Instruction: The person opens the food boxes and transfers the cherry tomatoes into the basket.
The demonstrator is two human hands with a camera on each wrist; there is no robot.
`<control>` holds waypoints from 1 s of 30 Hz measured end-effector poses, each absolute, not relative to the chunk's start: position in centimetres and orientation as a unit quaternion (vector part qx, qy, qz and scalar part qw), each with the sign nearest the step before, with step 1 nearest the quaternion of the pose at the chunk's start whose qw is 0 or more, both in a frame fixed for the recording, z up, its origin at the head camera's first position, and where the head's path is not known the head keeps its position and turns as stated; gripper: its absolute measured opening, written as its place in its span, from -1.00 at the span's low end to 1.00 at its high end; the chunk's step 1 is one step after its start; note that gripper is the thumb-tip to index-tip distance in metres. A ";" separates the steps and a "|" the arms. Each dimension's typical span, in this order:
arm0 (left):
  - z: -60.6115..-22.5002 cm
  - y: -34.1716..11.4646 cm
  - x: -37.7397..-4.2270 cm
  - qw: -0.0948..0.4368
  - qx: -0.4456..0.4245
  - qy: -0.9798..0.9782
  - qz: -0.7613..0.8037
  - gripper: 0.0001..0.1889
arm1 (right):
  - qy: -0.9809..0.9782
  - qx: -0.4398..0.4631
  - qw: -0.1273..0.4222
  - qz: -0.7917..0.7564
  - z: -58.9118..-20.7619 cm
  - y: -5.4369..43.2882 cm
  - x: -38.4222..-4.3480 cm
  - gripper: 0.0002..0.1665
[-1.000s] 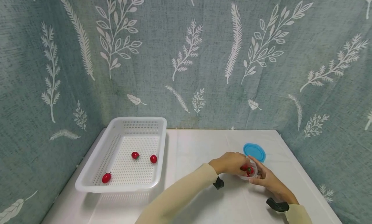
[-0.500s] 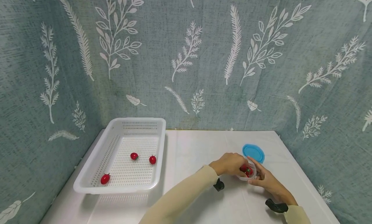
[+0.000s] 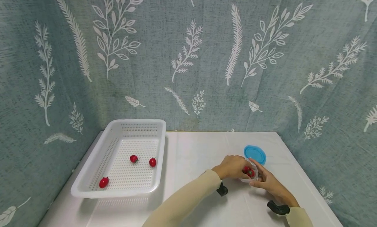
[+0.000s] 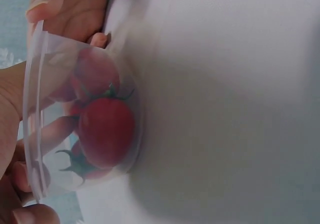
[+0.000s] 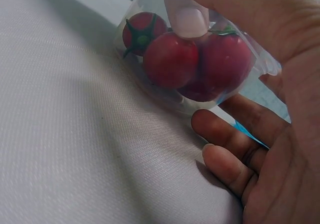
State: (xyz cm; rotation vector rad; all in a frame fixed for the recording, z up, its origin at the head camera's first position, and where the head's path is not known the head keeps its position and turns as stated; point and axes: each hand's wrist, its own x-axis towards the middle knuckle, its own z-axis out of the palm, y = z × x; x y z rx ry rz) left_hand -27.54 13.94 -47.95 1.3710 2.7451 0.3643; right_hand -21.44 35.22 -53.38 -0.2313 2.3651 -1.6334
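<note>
A small clear plastic container (image 3: 255, 175) stands on the white table at the right, with several cherry tomatoes (image 4: 106, 132) inside. My left hand (image 3: 234, 166) reaches over its rim from the left. Its fingers dip in among the tomatoes, and a thumb with its nail (image 5: 190, 22) shows just above two of them in the right wrist view. I cannot tell whether it pinches one. My right hand (image 3: 272, 183) holds the container from the right, thumb and fingers spread around its side. The blue lid (image 3: 255, 154) lies flat just behind it.
A large white perforated basket (image 3: 75, 187) stands at the left, with a red tomato (image 3: 103, 182) near its front left and two more tomatoes (image 3: 134, 158) farther back. Leaf-patterned curtains (image 3: 206, 57) enclose the table at the back and sides.
The head view has shifted slightly. Both hands stay at the container; the tomatoes in it have shifted a little around my left fingers. The basket's tomatoes have not moved.
</note>
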 end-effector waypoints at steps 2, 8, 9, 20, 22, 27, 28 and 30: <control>-48.0 13.9 -27.5 0.017 0.440 0.889 0.126 -0.63 | 0.809 -0.087 0.127 -0.567 -53.4 35.2 -21.5 0.14; -48.2 13.8 -27.4 0.001 0.429 0.895 0.124 -0.66 | 0.809 -0.100 0.118 -0.567 -53.4 35.1 -21.5 0.14; -48.2 13.8 -27.4 -0.001 0.429 0.895 0.121 -0.65 | 0.809 -0.099 0.118 -0.567 -53.4 35.1 -21.6 0.15; -48.4 13.5 -27.5 0.001 0.438 0.886 0.153 -0.70 | 0.809 -0.085 0.129 -0.567 -53.6 35.1 -21.5 0.16; -48.3 13.3 -27.7 0.011 0.441 0.878 0.187 -0.73 | 0.810 -0.075 0.132 -0.566 -53.5 35.1 -21.4 0.16; -47.8 12.8 -28.2 0.043 0.446 0.854 0.266 -0.76 | 0.813 -0.050 0.146 -0.561 -53.2 35.0 -21.4 0.17; -47.8 12.7 -28.3 0.048 0.448 0.850 0.274 -0.76 | 0.814 -0.047 0.148 -0.559 -53.1 35.0 -21.4 0.17; -47.7 12.5 -28.5 0.057 0.450 0.844 0.286 -0.74 | 0.815 -0.045 0.153 -0.557 -52.9 35.0 -21.4 0.18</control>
